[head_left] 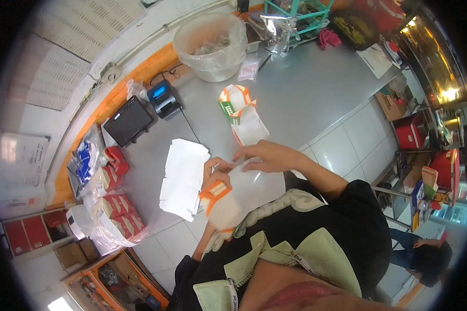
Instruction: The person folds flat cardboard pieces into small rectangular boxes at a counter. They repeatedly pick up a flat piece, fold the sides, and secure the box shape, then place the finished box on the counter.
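Observation:
My left hand is closed on a white and orange cardboard takeaway box, held partly folded close to my body. Beside it, my right hand bends its fingers and thumb onto the pale flap of the same box; the fingertips are partly hidden. Left of my hands, flat white box blanks lie on the steel table. Beyond my hands stands a folded white, orange and green box with its lid flap open toward me.
A lined translucent bucket stands at the back, beside a small pink-white packet. Leftward are a receipt printer, a dark tablet and red-white packs. A lit display case is at right; another person is behind.

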`<state>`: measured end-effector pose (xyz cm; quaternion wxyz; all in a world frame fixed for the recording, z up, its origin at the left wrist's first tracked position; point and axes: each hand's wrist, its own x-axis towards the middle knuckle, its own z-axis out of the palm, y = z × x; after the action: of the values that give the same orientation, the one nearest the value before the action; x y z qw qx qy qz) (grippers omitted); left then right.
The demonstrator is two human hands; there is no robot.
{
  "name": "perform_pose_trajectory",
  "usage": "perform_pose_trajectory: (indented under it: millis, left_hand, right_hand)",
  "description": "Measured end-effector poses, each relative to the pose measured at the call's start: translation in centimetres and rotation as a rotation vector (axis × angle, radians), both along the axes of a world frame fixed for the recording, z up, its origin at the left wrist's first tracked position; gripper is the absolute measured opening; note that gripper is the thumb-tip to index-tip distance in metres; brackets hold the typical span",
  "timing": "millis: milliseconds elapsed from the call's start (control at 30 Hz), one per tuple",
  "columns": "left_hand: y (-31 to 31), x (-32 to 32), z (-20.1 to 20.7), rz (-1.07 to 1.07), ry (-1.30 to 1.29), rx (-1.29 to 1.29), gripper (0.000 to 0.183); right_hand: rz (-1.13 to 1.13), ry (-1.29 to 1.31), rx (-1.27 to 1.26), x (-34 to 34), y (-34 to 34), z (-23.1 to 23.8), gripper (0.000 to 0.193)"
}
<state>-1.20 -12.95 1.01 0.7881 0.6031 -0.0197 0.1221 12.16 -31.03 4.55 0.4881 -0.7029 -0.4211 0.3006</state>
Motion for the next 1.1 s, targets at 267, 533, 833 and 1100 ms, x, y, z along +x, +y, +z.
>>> perform_pose_trajectory:
  millis: [267, 533, 833, 1100]
  left_hand:
    - [-0.5, 1.8, 2.6, 0.2, -0.125, 0.837, 0.017]
    - [0.1, -0.9, 2.1, -0.012, 0.24, 0.668, 0.027]
    - [-2.2, 1.2, 1.3, 0.364, 0.43, -0.086, 0.036]
    - [-2.5, 0.7, -2.5, 0.287, 0.445, 0.53, 0.04]
  right_hand:
    - [0.185, -0.168, -0.126, 0.2, 0.8, 1.5, 0.022]
    - [-0.642, -0.542, -0.039, 0.8, 2.3, 1.1, 0.052]
    - [-0.492, -0.04, 0.178, -4.3, 2.9, -3.1, 0.026]
    - [-0.576, 0.421, 0.344, -3.8, 3.5, -6.9, 0.012]
